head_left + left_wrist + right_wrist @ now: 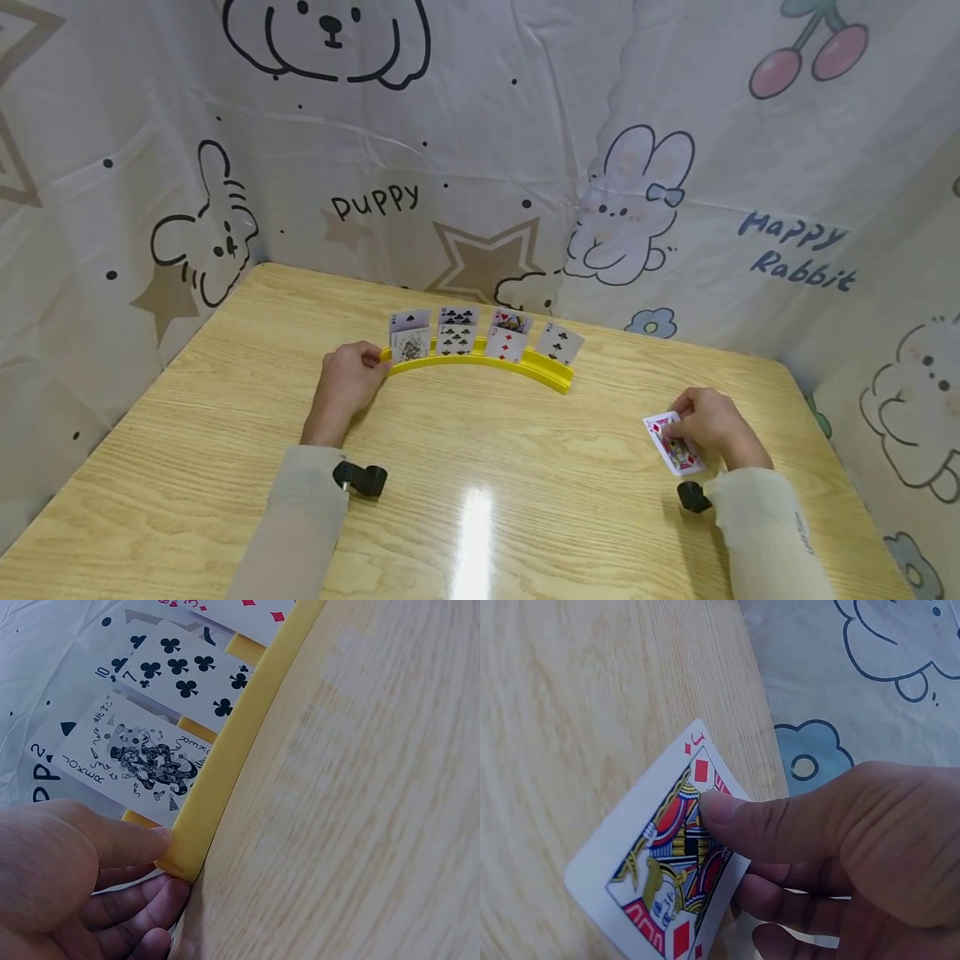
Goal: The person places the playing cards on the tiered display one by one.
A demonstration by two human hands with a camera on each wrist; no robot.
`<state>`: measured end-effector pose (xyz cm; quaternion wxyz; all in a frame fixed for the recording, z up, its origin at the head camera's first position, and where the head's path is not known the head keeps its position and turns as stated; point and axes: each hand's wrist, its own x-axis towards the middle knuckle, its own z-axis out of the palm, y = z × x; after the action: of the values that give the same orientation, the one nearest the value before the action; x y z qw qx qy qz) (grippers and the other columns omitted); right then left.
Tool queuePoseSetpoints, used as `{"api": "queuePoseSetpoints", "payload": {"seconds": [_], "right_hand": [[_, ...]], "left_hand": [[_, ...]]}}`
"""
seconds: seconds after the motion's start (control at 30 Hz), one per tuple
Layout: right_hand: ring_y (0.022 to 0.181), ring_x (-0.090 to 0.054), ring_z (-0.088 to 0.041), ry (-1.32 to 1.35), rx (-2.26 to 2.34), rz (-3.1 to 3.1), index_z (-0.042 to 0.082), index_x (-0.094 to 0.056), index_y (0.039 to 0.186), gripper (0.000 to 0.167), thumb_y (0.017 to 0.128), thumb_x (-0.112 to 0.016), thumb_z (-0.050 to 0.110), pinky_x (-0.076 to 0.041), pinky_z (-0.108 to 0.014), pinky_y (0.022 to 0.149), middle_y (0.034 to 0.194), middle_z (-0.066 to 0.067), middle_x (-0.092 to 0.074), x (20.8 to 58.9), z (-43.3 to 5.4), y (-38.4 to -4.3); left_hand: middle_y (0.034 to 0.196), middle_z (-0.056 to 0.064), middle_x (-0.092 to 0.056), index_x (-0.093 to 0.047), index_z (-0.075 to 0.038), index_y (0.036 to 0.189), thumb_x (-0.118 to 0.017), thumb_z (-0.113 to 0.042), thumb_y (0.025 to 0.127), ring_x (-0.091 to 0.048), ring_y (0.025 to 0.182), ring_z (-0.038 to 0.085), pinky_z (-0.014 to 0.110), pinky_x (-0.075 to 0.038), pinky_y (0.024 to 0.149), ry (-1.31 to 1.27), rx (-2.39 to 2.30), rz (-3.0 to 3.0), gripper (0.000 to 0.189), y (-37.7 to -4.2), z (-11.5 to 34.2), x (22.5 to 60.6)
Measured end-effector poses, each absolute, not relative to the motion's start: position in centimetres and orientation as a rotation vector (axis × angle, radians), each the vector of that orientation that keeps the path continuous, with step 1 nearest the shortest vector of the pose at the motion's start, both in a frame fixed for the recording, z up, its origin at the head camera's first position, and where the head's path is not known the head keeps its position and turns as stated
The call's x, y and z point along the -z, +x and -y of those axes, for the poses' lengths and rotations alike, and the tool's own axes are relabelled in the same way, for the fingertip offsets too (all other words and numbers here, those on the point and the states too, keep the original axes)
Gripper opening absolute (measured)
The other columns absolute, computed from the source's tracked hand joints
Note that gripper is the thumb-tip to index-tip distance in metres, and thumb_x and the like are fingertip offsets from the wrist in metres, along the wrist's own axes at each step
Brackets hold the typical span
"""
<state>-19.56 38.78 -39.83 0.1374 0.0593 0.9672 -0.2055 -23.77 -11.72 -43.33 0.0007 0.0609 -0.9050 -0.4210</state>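
Observation:
My left hand (347, 382) pinches the left end of a curved yellow card holder (551, 372) between thumb and fingers. Slotted in the holder are a joker (150, 761) before a two of spades (409, 318), and a seven of clubs (184, 675) before a ten of clubs (459, 315). Further right, a three of diamonds (506, 344) partly covers a red face card (512, 321); a three of clubs (560, 342) stands alone at the right. Over the table's right side, my right hand (712, 423) holds a jack of diamonds (679, 855), face up, thumb on its face.
The wooden table (525, 483) has its back edge close to a printed cloth (480, 150) that hangs behind and at both sides. Each wrist carries a small black camera, such as the left wrist camera (363, 479).

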Motion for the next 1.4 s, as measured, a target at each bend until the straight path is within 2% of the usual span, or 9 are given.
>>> {"api": "queuePoseSetpoints", "payload": {"seconds": [0.27, 0.43, 0.7, 0.93, 1.4], "right_hand": [[0.082, -0.054, -0.026, 0.161, 0.666, -2.750, -0.003, -0.067, 0.104, 0.031, 0.083, -0.083, 0.015, -0.044, -0.036, 0.069, 0.089, -0.010, -0.060, 39.7, -38.7, -19.2], [0.082, -0.053, -0.026, 0.118, 0.677, -2.735, 0.000, -0.070, 0.097, 0.018, 0.086, -0.079, 0.012, -0.042, -0.036, 0.070, 0.087, -0.008, -0.061, 39.4, -38.6, -18.9], [0.075, -0.052, -0.022, -0.016, 0.756, -2.726, 0.001, -0.069, 0.092, 0.009, 0.090, -0.074, 0.008, -0.043, -0.033, 0.064, 0.080, -0.005, -0.061, 38.5, -38.5, -18.6], [0.073, -0.050, -0.020, -0.097, 0.890, -2.718, -0.001, -0.066, 0.093, 0.010, 0.092, -0.071, 0.007, -0.045, -0.028, 0.059, 0.080, -0.004, -0.058, 37.4, -38.2, -18.8], [0.077, -0.050, -0.022, -0.115, 0.957, -2.815, 0.000, -0.066, 0.098, 0.013, 0.095, -0.069, 0.012, -0.045, -0.030, 0.064, 0.084, -0.007, -0.058, 36.2, -36.2, -18.9]], "left_hand": [[0.099, 0.015, -0.071, -0.069, 0.003, 0.113, -0.070, -0.015, 0.094, -0.066, 0.092, 0.027, 0.044, -0.053, 0.081, 0.180, 1.317, 2.844, 0.026, -23.7, 11.7, 43.3], [0.099, 0.015, -0.071, -0.069, 0.003, 0.113, -0.070, -0.015, 0.094, -0.066, 0.092, 0.028, 0.044, -0.053, 0.082, 0.178, 1.314, 2.845, 0.026, -23.7, 11.7, 43.4], [0.099, 0.015, -0.071, -0.069, 0.003, 0.112, -0.070, -0.015, 0.094, -0.066, 0.092, 0.028, 0.043, -0.053, 0.082, 0.170, 1.295, 2.844, 0.025, -23.7, 11.7, 43.5], [0.099, 0.015, -0.071, -0.069, 0.002, 0.112, -0.070, -0.015, 0.094, -0.066, 0.093, 0.028, 0.043, -0.053, 0.083, 0.168, 1.297, 2.842, 0.025, -23.7, 11.8, 43.3], [0.100, 0.014, -0.068, -0.068, 0.003, 0.116, -0.068, -0.016, 0.096, -0.062, 0.091, 0.026, 0.040, -0.052, 0.079, 0.188, 1.323, 2.852, 0.027, -23.6, 11.7, 43.2]]}}
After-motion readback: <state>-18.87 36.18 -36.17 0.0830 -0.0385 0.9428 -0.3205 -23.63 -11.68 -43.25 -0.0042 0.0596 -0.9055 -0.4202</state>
